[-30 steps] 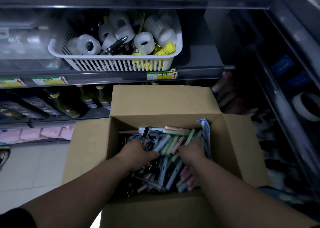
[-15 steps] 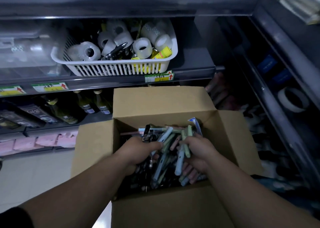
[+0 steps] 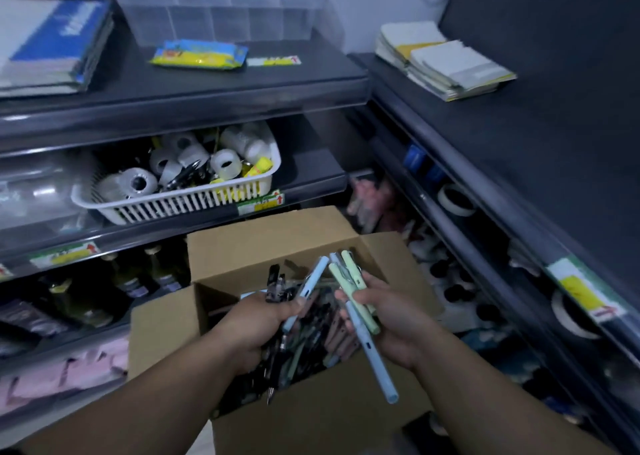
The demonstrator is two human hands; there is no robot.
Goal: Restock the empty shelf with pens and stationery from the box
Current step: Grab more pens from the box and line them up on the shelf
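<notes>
Dark shelves meet in a corner; blue-and-white books lie top left; one level down sits a white basket of tape rolls; below stands the open cardboard box, full of pens; above it the left hand curls its fingers round dark pens, the right hand round pastel pens.

Between the fingers of the right hand the green pens are pale mint, and the long pen slanting below them is pale blue. Above the fingers of the left hand rise black pens and one light blue pen. Under both sets of fingers the box is plain brown. Beyond the fingertips the basket is white and slatted, and its label is green and yellow with a red arrow.
</notes>
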